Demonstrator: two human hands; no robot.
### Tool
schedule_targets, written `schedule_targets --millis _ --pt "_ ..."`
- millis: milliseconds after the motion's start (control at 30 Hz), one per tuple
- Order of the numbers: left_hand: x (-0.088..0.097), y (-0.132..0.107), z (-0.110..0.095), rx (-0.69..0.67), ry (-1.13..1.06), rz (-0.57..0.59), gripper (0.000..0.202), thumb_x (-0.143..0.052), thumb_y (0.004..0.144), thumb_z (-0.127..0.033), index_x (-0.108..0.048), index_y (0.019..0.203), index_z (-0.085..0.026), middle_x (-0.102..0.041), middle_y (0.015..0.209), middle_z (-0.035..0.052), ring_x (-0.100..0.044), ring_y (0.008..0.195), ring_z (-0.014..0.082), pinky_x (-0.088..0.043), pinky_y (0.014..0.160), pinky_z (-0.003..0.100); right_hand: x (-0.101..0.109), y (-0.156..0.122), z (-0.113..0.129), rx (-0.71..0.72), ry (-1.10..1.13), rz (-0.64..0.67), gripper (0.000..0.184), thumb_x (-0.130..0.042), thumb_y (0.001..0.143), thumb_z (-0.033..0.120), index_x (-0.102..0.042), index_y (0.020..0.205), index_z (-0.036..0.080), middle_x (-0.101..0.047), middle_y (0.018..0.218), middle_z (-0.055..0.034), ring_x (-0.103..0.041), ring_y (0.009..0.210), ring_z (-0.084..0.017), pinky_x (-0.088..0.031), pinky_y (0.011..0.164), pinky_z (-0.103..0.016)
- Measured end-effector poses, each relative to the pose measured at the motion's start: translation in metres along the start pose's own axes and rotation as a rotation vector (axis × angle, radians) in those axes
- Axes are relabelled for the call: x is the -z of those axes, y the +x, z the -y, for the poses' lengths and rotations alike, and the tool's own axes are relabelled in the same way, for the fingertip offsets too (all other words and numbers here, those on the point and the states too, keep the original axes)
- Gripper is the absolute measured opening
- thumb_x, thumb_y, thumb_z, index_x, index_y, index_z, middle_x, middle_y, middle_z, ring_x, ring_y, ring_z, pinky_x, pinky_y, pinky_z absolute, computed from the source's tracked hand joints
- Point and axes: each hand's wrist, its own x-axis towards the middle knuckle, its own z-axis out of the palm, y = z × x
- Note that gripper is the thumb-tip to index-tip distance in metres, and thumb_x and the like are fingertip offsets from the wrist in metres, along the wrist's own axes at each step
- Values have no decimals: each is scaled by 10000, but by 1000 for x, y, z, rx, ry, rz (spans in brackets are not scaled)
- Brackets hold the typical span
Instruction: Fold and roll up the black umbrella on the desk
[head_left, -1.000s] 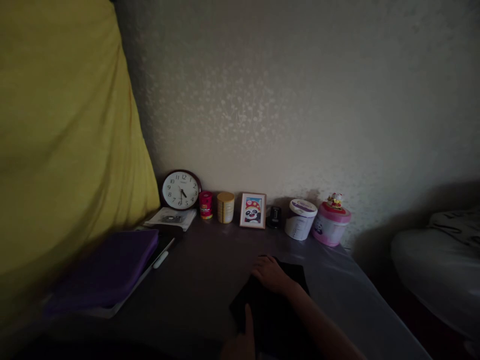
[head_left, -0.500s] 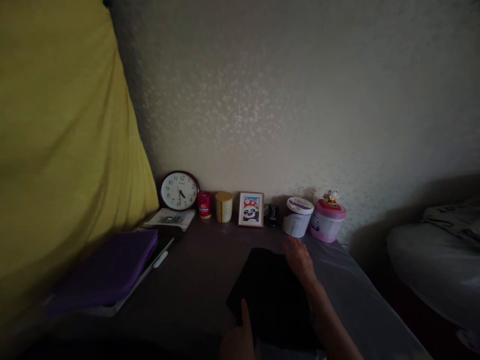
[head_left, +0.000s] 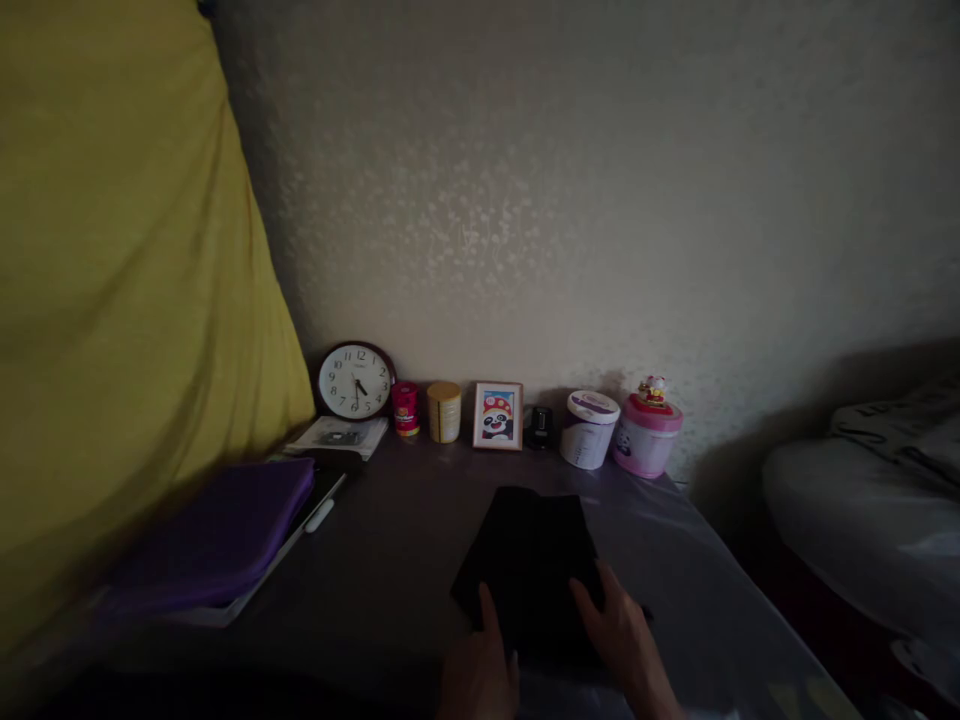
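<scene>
A black piece of cloth (head_left: 529,565), folded into a rough block, lies on the covered table in front of me. It is so dark that its layers and kind cannot be made out. My left hand (head_left: 480,665) rests at its near left edge, the index finger stretched out over the fabric and the lower fingers in shadow. At the right edge, my right hand (head_left: 621,625) touches the cloth with thumb and index finger apart. A small dark bit of fabric pokes out beyond that hand.
A purple folder (head_left: 217,535) lies on the left, with a white pen-like item (head_left: 320,516) beside it. Along the wall stand a clock (head_left: 356,381), a red can (head_left: 406,410), a yellow canister (head_left: 445,413), a framed panda picture (head_left: 498,416), a white tub (head_left: 589,432) and a pink tub (head_left: 646,438).
My right hand has come from the cloth's far right corner down toward me along its right side. The right part of the cloth now looks narrower. The left hand has barely moved.
</scene>
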Motion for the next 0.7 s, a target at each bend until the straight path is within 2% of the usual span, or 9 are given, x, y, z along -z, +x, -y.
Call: schedule_targets --millis 133,233,333,500,700 --pt "1 -1 -2 4 12 -12 695 -403 831 -210 -19 1361 25 -654 966 174 -622 866 234 -463 739 345 5 5 14 51 170 -37 429 -426 760 412 -556 1084 162 -660 1024 -117 -610 969 -271 -476 801 -366" --pt "3 -3 -5 19 21 3 690 -403 828 -202 -28 1361 28 -647 989 185 -621 882 235 -463 744 343 0 12 35 112 345 36 435 -454 753 419 -553 1091 164 -651 1050 -102 -602 975 -250 -480 804 -341" --pt "6 -3 -8 31 11 8 698 -411 817 -184 -28 1358 36 -650 989 186 -621 890 242 -464 743 343 -14 17 57 96 431 90 468 -481 747 420 -542 1118 141 -643 1060 -113 -591 991 -252 -479 813 -340" --pt "9 -2 -10 34 2 26 672 -383 816 -143 -32 1347 71 -635 1023 210 -617 915 247 -456 771 340 -43 22 83 121 368 192 436 -504 761 333 -521 1158 152 -641 1068 -107 -589 1006 -236 -475 817 -325" --pt "7 0 -6 14 -6 56 568 -360 822 -147 -214 1331 58 -597 1102 220 -585 994 268 -448 819 355 -66 24 92 116 175 340 453 -514 765 262 -498 1198 129 -621 1118 -120 -569 1055 -217 -448 842 -292"
